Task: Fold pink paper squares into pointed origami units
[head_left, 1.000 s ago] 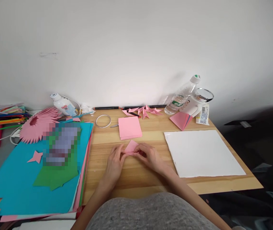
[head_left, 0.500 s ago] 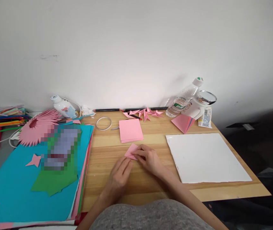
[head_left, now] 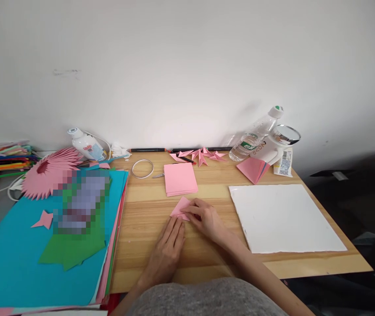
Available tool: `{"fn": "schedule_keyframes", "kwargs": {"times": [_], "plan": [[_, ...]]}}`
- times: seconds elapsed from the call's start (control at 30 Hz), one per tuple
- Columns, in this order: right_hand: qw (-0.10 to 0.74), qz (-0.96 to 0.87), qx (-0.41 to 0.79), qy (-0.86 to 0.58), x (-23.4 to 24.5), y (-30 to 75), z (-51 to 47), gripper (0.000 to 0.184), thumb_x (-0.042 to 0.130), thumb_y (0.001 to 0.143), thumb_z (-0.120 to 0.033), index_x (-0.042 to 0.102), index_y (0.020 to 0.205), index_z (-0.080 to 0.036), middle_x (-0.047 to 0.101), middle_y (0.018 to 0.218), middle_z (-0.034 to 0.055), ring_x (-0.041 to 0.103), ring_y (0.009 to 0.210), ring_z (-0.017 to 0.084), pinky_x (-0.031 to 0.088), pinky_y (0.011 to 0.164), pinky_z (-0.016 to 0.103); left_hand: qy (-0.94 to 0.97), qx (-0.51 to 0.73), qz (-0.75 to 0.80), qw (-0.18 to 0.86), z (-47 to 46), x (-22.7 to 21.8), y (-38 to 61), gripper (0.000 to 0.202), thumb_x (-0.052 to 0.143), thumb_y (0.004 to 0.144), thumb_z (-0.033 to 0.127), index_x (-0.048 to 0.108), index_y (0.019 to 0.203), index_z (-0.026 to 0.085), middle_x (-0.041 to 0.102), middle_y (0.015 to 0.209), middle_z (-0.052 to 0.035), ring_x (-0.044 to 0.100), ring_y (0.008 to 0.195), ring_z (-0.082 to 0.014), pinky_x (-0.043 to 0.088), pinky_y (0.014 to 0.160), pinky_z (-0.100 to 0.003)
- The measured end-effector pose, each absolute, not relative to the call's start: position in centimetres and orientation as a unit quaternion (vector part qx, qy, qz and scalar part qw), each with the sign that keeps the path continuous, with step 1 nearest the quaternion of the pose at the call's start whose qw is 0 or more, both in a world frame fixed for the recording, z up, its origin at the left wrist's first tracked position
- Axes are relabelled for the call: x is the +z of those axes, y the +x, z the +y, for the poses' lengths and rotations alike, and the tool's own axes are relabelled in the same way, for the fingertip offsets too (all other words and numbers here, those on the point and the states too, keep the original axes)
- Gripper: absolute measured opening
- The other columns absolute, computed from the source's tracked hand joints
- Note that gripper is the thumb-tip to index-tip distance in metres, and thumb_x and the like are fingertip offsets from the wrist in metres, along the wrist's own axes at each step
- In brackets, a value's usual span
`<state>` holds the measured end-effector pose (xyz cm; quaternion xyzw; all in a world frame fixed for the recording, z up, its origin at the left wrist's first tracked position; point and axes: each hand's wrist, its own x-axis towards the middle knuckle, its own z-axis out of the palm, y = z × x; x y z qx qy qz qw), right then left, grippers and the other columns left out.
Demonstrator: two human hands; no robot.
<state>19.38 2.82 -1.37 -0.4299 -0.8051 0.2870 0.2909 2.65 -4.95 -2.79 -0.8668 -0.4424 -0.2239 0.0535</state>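
A small sheet of pink paper (head_left: 182, 204), partly folded, lies on the wooden table in front of me. My left hand (head_left: 168, 249) is flat, its fingers stretched out and the tips touching the paper's lower left edge. At the right side, my right hand (head_left: 206, 218) pinches the paper between thumb and fingers, covering that corner. Just beyond is a stack of square pink papers (head_left: 180, 179). Scissors (head_left: 158, 176) poke out from under the stack's left side. Several folded pink paper pieces (head_left: 202, 156) lie farther back by the wall.
Blue paper sheets (head_left: 16, 245) on the left bear green paper (head_left: 72, 250) and a blurred-out object. Behind them stand a pleated pink paper ring (head_left: 52, 173) and a white bottle (head_left: 88, 145). A white board (head_left: 286, 219) lies right, below a water bottle (head_left: 248, 145).
My left hand has flattened, its fingers now straighter along the paper's lower edge. The right hand keeps its pinch at nearly the same spot. The view has shifted slightly.
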Motion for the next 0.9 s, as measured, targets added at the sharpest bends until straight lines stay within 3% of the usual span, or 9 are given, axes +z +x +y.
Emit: {"fn": "schedule_keyframes", "kwargs": {"times": [0.4, 0.57, 0.9], "plan": [[0.327, -0.796, 0.245, -0.446, -1.9, 19.8, 2.8, 0.019, 0.048, 0.085, -0.015, 0.067, 0.091, -0.017, 0.059, 0.084, 0.0074, 0.059, 0.073, 0.015, 0.051, 0.066, 0.027, -0.88, -0.142, -0.454, 0.006, -3.5, -1.4, 2.7, 0.034, 0.042, 0.089, 0.016, 0.05, 0.12, 0.006, 0.053, 0.126, -0.0172, 0.036, 0.127, -0.0305, 0.041, 0.098, -0.046], [0.317, -0.798, 0.269, -0.437, -1.5, 20.4, 2.8, 0.023, 0.045, 0.087, -0.014, 0.065, 0.099, -0.017, 0.057, 0.09, 0.0089, 0.059, 0.079, 0.016, 0.051, 0.072, 0.03, -0.88, -0.145, -0.452, 0.012, -3.3, -1.2, 2.8, 0.034, 0.04, 0.091, 0.019, 0.05, 0.121, 0.007, 0.053, 0.127, -0.0163, 0.031, 0.13, -0.0289, 0.041, 0.099, -0.047], [0.323, -0.783, 0.306, -0.435, -1.2, 20.5, 3.0, 0.027, 0.048, 0.084, -0.009, 0.064, 0.104, -0.019, 0.056, 0.09, 0.0077, 0.057, 0.079, 0.015, 0.05, 0.067, 0.027, -0.88, -0.174, -0.442, -0.012, -3.7, -1.8, 2.5, 0.04, 0.043, 0.087, 0.009, 0.041, 0.126, 0.002, 0.044, 0.134, -0.0197, 0.028, 0.131, -0.0292, 0.041, 0.101, -0.046]]}}
